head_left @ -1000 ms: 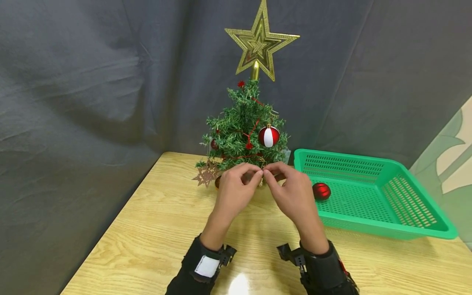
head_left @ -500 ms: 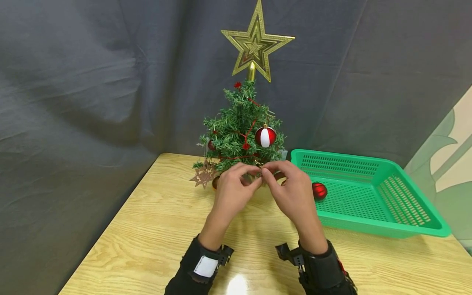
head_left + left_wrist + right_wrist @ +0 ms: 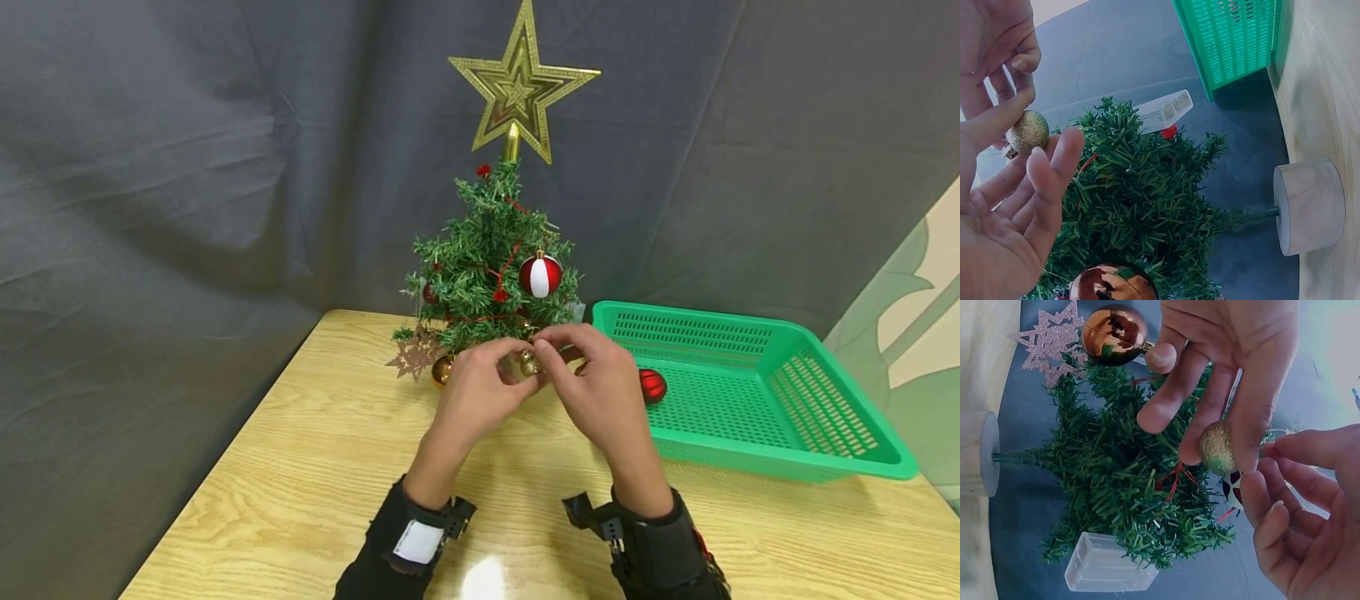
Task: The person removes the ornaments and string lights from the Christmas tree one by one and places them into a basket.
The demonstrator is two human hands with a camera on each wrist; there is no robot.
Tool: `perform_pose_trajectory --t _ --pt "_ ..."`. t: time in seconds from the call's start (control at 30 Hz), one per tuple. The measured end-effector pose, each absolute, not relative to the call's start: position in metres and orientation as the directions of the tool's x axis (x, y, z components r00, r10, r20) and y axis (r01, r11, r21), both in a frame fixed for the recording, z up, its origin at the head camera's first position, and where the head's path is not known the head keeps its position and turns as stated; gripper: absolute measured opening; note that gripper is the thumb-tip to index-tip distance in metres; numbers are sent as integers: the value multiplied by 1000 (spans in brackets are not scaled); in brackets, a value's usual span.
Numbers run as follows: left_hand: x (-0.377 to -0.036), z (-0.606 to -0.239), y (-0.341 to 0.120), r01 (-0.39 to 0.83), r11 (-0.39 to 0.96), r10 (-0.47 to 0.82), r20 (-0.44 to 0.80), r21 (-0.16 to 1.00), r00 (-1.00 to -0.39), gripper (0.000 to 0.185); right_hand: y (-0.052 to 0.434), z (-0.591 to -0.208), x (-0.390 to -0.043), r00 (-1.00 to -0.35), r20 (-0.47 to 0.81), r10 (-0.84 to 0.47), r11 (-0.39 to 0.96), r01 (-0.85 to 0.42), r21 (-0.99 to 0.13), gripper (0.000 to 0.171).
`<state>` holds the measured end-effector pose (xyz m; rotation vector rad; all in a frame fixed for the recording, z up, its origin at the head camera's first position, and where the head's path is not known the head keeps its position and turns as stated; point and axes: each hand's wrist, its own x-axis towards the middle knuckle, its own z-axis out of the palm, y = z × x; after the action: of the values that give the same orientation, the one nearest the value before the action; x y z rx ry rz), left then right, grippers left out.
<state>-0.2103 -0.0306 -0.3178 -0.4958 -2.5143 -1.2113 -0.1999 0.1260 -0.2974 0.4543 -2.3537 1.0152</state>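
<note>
The left hand (image 3: 474,390) pinches a small gold glitter bauble (image 3: 528,362) between thumb and curled fingertips, low in front of the little Christmas tree (image 3: 491,275); the right hand (image 3: 600,392) meets it there, thumb and forefinger nipped on the thin hanging thread at the bauble's top. In the wrist views the bauble sits against the left fingers (image 3: 1047,169), just clear of the green needles. A shiny copper bauble (image 3: 442,369) and a pink glitter snowflake (image 3: 411,357) hang at the tree's lower left, a red-and-white bauble (image 3: 540,276) higher up, a gold star (image 3: 520,83) on top. The tree stands near the far edge of the wooden table (image 3: 315,467). Beside it, toward the far right corner, a green basket (image 3: 840,462) holds a red bauble (image 3: 652,386).
</note>
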Motion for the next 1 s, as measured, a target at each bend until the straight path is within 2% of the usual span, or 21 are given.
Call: perform_pose_trajectory --t 0.2,0.4,0.57,0.8,1.0 --pt "-211 -317 -31 438 563 149 436 701 -888 36 135 -295 -201 -808 575 -131 641 -511 -573 24" --pt "-211 -316 -34 425 518 127 425 742 -896 36 149 -294 -204 -729 616 -297 603 -644 -471 35" --pt "-210 -315 -35 407 507 120 405 759 -906 34 151 -295 -207 -680 593 -431 587 -710 -388 48" --pt "-208 -316 -34 454 422 76 468 785 -881 36 143 -297 -207 -693 600 -401 607 -691 -392 48" --pt "-207 -315 -34 466 401 60 485 789 -873 35 139 -298 -208 -641 663 -388 610 -717 -336 41"
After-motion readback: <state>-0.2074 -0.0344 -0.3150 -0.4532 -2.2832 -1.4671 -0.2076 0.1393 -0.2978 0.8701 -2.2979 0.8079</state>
